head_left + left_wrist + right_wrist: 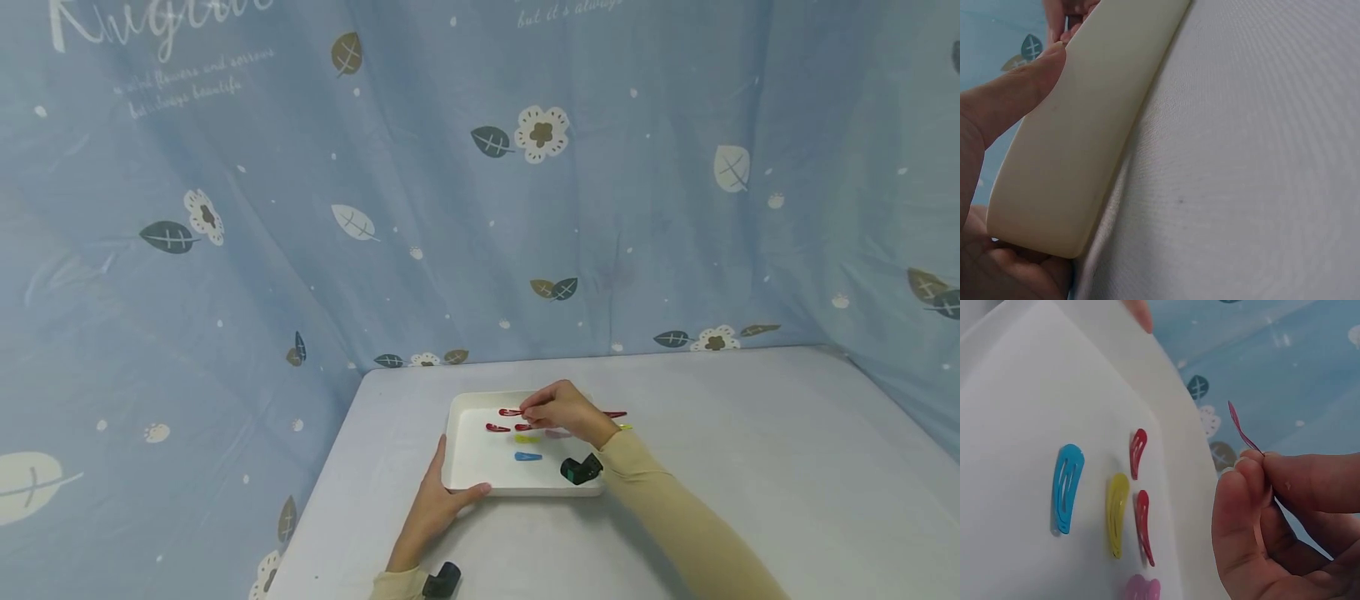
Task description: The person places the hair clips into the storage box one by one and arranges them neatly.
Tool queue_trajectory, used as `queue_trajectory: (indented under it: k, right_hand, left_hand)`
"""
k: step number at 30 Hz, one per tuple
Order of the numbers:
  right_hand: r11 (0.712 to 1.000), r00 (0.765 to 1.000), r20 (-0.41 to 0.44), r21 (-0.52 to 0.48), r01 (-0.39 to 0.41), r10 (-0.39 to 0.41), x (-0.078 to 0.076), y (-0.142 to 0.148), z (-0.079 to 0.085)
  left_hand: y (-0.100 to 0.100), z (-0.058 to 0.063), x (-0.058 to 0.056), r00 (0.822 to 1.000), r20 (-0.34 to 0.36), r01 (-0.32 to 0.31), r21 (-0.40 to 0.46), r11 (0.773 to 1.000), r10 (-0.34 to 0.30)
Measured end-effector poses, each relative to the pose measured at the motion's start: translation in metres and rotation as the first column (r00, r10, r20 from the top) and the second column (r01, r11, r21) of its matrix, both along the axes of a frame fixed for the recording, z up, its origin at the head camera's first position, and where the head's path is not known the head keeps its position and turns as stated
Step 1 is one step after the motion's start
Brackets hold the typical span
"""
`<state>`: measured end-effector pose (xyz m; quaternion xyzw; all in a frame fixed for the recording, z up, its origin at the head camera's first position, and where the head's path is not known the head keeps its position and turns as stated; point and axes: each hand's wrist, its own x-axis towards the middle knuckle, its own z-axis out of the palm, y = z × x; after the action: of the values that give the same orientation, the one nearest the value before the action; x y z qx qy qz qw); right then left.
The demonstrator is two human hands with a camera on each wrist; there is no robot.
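My right hand (562, 412) is over the far part of a white tray (525, 492), pinching a red snap hair clip (1237, 424) by one end between thumb and fingertips. Below it in the tray lie two more red hair clips (1138, 453), a yellow hair clip (1117, 515), a blue hair clip (1068, 487) and a pink hair clip (1142, 589). My left hand (438, 504) grips the tray's near left corner, with the thumb along the front wall and fingers at the left side, as the left wrist view shows.
The tray stands on a table with a white cloth (750, 467). Past my right wrist, another red clip (615, 414) and a yellow piece (625, 427) show near the tray's right side. A blue patterned curtain (450, 167) hangs behind and to the left.
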<state>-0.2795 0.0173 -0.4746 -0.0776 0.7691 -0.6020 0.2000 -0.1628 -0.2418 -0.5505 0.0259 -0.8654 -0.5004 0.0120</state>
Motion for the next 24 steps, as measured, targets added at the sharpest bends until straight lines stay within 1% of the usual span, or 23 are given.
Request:
queue_trajectory:
  k: [7, 13, 18, 24]
  right_hand:
    - [1.0, 1.0, 0.006, 0.027, 0.008, -0.008, -0.003, -0.009, -0.003]
    - [1.0, 1.0, 0.023, -0.008, 0.006, -0.006, -0.006, -0.016, -0.009]
    - [1.0, 1.0, 0.029, -0.006, -0.004, 0.004, -0.006, -0.021, -0.011]
    - [0.999, 1.0, 0.007, 0.039, -0.016, 0.016, -0.006, -0.028, -0.015]
  left_hand:
    - [-0.001, 0.0, 0.001, 1.0, 0.014, -0.012, -0.021, 1.0, 0.012]
    - [-0.001, -0.001, 0.001, 1.0, 0.019, -0.01, -0.023, 1.0, 0.011]
    - [-0.002, -0.001, 0.002, 1.0, 0.021, -0.01, -0.021, 1.0, 0.011]
    - [-0.002, 0.0, 0.002, 1.0, 0.016, -0.004, -0.014, 1.0, 0.004]
